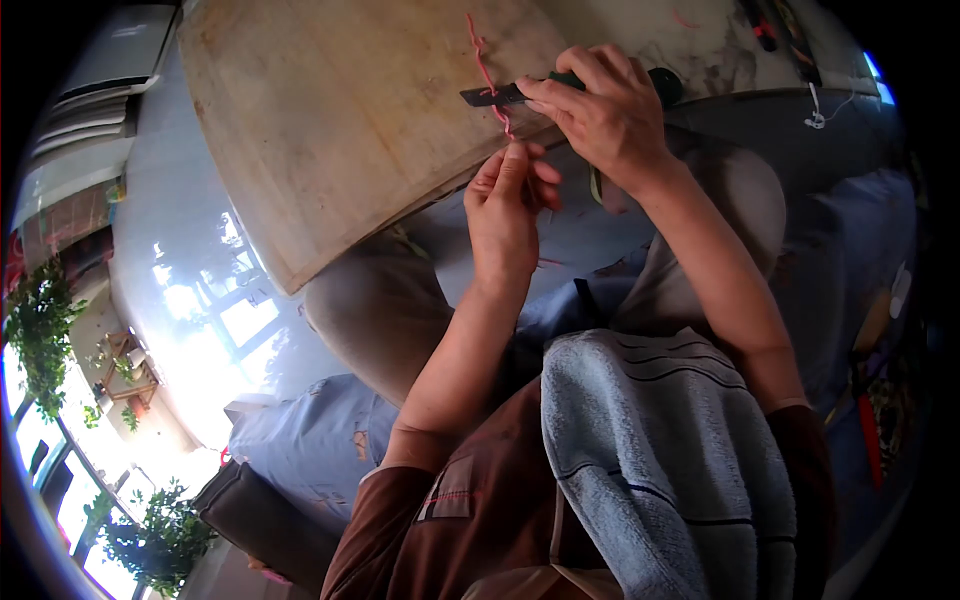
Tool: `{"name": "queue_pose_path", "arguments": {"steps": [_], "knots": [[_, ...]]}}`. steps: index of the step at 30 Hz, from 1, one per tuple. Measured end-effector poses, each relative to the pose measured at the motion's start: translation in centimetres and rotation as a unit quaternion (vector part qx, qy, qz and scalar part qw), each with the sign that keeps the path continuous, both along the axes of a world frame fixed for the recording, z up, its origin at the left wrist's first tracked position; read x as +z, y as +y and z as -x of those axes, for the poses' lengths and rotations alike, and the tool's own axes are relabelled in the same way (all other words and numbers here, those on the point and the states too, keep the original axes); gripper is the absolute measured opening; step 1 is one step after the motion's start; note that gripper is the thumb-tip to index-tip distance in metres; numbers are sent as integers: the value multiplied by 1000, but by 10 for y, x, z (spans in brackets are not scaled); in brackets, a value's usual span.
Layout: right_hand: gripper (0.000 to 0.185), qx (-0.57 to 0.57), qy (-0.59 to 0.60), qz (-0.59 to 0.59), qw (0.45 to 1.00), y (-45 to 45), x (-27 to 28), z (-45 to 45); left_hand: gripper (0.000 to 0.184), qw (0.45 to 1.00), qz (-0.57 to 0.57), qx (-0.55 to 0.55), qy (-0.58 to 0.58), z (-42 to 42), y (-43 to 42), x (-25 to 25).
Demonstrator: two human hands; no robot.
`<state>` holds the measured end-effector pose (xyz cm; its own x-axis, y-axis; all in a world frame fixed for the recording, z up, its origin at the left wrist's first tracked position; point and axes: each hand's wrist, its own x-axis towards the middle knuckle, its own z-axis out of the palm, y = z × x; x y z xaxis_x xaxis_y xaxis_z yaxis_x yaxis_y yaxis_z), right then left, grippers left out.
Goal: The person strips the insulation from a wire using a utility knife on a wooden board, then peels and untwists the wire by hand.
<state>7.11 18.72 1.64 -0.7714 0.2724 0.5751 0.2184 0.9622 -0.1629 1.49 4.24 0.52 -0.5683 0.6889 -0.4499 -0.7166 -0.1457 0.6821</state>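
Note:
A thin, twisted pink-red cord (477, 52) lies across the wooden board (330, 120) near its front edge. My left hand (507, 205) is closed, with thumb and fingertips pinching the near end of the cord. My right hand (612, 115) is wrapped round a knife (484, 97) with a green handle and a short dark blade. That blade rests across the cord, a little beyond my left fingertips. Whether it has cut into the cord, I cannot tell. The handle's round end sticks out to the right of my right hand.
Dark tools (790, 40) lie at the board's far right, with a thin white string (818, 118) hanging by the edge. A grey-blue striped towel (670, 440) covers my lap. A red-handled tool (868, 440) is at far right. Plants (160, 535) stand by the bright window at left.

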Motion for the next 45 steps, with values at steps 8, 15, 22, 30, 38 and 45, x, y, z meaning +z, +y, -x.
{"name": "queue_pose_path", "arguments": {"steps": [8,15,22,30,38,45], "knots": [[21,75,-79,93,990,-2,17,-11,25,994,62,-91,12,-11,-20,10],[23,79,-71,85,991,-3,22,-7,25,998,-5,-59,-25,10,-10,0],[22,63,-62,47,995,-5,26,-18,22,997,-9,-40,-66,9,-6,5],[23,47,-33,-5,998,-7,14,-18,22,991,-36,-55,-112,14,-9,7],[24,40,-18,-61,997,-5,9,-17,20,984,-51,-77,-152,21,-11,4],[25,67,4,-38,997,0,0,-12,19,987,-42,-81,-133,21,-10,3]]}}
